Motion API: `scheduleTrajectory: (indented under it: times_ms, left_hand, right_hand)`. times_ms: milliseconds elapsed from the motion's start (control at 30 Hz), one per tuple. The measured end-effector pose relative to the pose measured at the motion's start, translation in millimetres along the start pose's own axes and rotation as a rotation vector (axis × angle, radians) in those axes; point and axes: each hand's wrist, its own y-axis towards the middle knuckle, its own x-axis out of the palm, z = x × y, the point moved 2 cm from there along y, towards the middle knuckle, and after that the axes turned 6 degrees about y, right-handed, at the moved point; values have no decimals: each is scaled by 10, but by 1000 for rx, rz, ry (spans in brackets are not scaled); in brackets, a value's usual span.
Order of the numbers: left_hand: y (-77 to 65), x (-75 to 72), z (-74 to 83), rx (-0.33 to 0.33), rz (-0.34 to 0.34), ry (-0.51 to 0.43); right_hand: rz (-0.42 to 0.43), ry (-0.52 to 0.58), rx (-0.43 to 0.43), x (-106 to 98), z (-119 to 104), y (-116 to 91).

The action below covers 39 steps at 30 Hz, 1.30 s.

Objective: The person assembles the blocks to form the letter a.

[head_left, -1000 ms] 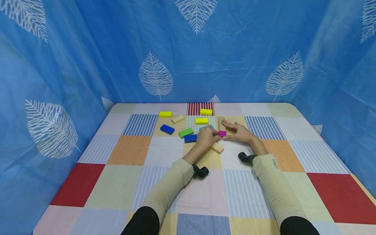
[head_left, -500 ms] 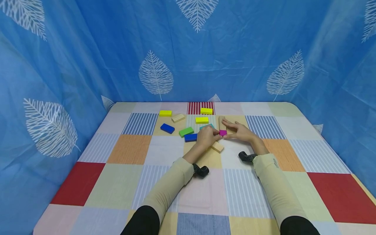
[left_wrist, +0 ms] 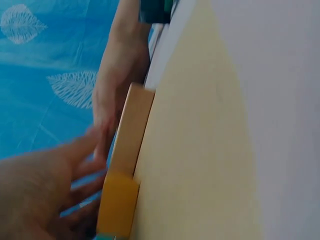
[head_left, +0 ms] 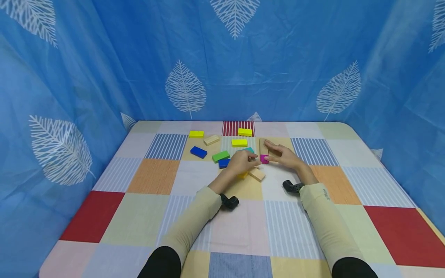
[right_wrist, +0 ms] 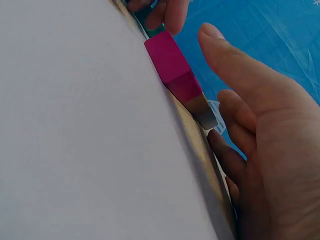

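A magenta block [head_left: 264,159] lies end to end with a plain wooden block [head_left: 263,146] on the patchwork cloth. My right hand [head_left: 286,156] is just right of the pair, its fingers reaching along the wooden block. In the right wrist view its thumb [right_wrist: 220,47] stands apart from the magenta block. Just left of the magenta block, my left hand [head_left: 240,161] has relaxed fingers and holds nothing. Below that hand lie an orange-yellow block [left_wrist: 117,207] and a second plain wooden block [head_left: 257,174]. A teal block [head_left: 249,149] is partly hidden behind the left hand.
Left of the hands lie a green block [head_left: 220,156], a blue block [head_left: 223,163] and another blue block [head_left: 198,152]. Farther back are yellow blocks, one [head_left: 239,143] near the teal block, and a wooden block [head_left: 211,139]. A blue curtain [head_left: 222,85] hangs behind the table.
My left hand has let go of the magenta block and drawn back left and slightly down. The right thumb has moved slightly off the magenta block; the right hand otherwise stays in place.
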Motion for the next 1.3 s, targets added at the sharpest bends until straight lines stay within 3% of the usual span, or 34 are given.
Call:
scheduleTrajectory:
  times_ms: [167,300,467,633,767,900,1000,1167,1300]
  left_hand:
    - [-99,-112,-56,165,-191,-35]
    - [-153,-145,-81,198,-271,-11]
    - [-191,-112,-113,161,-243,-36]
    - [-249,-85,-132,113,-167,27]
    - [-285,-110,-96,116,-233,59]
    - [-282,-132,-82,175,-367,23]
    - [-271,-122,-95,227,-423,-14]
    - [-249,-75,-57,247,-397,-34]
    - [-218,-16,25,184,-330,-37]
  right_hand:
    - [9,-21,53,2,-4,-6]
    - [-3,-35,28,14,6,-5]
    - [-8,-30,13,35,18,-7]
    - [-5,-20,28,37,17,-11]
    - [0,-19,15,10,6,-4]
    - [0,-6,14,-7,-13,10]
    - [2,1,20,-5,-24,10]
    - [3,-7,28,-3,-31,4]
    - [5,-4,29,2,-27,2]
